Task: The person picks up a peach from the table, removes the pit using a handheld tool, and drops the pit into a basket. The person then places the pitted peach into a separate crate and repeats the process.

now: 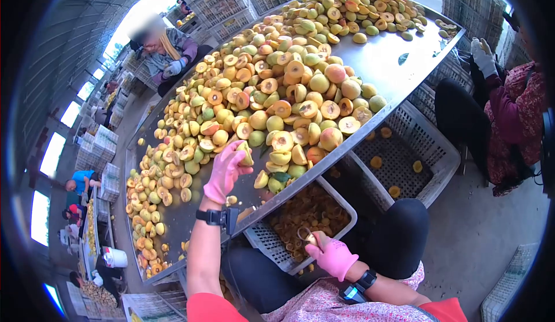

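My left hand [222,173], in a pink glove, is closed on a yellow-green peach half [247,154] above the near edge of the metal table. My right hand [335,256], also pink-gloved, is lower, in front of my lap. Its fingers grip a pitting tool with a round metal loop [304,233], which points toward a grey crate [345,202] of brown-orange scraps. On the table [378,56] a long heap of halved peaches [263,85] spreads out, several with their pits showing.
A second crate [442,160] with a few peach pieces stands right of the scrap crate. One co-worker [167,53] sits across the table, another [514,108] at the right. Stacked crates [217,1] stand behind. A white bucket [115,257] is at the left.
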Demonstrator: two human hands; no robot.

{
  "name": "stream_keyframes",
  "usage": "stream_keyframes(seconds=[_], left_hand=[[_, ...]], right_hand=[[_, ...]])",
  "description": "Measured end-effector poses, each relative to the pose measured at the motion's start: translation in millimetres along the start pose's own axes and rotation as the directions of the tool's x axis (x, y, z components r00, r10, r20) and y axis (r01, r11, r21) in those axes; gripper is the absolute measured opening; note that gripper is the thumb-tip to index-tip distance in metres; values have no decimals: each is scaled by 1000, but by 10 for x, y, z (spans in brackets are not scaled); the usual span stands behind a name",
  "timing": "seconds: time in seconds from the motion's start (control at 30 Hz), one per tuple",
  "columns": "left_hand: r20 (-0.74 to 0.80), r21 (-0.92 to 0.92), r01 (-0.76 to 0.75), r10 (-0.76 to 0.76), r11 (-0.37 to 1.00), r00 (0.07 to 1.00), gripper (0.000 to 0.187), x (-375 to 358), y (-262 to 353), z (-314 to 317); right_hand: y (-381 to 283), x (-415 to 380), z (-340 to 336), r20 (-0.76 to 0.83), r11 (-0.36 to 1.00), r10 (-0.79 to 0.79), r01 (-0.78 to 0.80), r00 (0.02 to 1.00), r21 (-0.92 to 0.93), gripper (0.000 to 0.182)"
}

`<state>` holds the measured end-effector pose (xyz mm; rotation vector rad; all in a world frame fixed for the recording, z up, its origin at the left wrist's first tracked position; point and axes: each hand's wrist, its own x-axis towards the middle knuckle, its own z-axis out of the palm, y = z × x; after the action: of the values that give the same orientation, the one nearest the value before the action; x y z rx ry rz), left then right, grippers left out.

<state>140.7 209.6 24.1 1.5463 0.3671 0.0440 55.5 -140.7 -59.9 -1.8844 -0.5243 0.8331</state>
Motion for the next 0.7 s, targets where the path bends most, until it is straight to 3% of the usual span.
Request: stream_keyframes(seconds=[0.07, 0.1, 0.17, 0.27, 0.4, 0.47, 0.53, 0.7], left_hand=[[137, -507, 43, 31, 861, 990, 56, -479, -7, 115], [158, -616, 61, 47, 785, 986, 58, -712, -35, 214], [202, -774, 129, 50, 620, 978, 62, -1102, -145, 388], [167, -846, 141, 5, 515, 986, 59, -1553, -387, 710], [-135, -633, -132, 59, 763, 989, 57, -1905, -572, 1184], [-155, -588, -138, 56, 797, 986, 58, -2008, -526, 1329], [-222, -486, -114, 4, 867, 975, 60, -2073, -511, 1414], [-213, -489, -133, 30, 862, 977, 63, -2169, -546, 1452]], right_hand=[[-125, -15, -26, -41, 989, -24, 30, 999, 147, 39], [-169, -18, -27, -12, 984, -38, 39, 999, 173, 38], [-332, -60, -84, 20, 979, -78, 73, 997, 188, 36], [-567, -181, -116, 56, 982, -96, 86, 994, 169, 35], [-579, -268, 29, -29, 961, -272, 273, 962, 44, 34], [-627, -297, 47, -14, 971, -238, 238, 971, 21, 36], [-663, -311, 31, 25, 962, -242, 243, 970, -125, 35], [-594, -323, 78, 7, 946, -272, 268, 962, -180, 34]])
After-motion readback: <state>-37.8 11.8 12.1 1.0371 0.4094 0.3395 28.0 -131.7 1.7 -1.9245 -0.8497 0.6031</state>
